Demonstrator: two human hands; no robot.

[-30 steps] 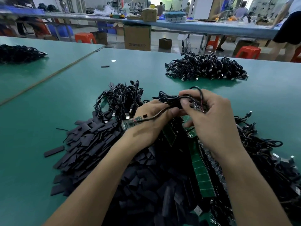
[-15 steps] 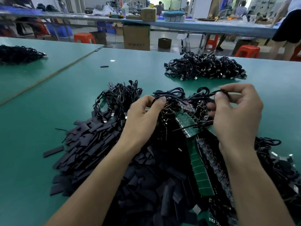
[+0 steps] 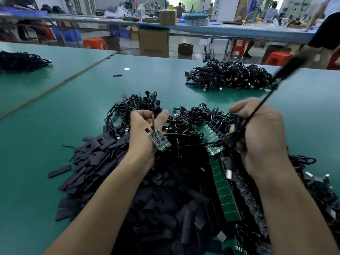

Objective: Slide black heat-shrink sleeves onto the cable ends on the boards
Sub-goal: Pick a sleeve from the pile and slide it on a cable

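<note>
Pinching a board [image 3: 159, 142] by its wire in left grip [image 3: 143, 129], clutching a taut cable [image 3: 265, 100] in right grip [image 3: 261, 137]. Looks like no sleeve on yet, huge sleeve pile [image 3: 103, 162] to go.

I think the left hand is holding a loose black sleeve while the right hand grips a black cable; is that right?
Not quite: in the head view the left hand holds a small green board by its wire, not a loose sleeve. The right hand does grip a black cable.
</note>
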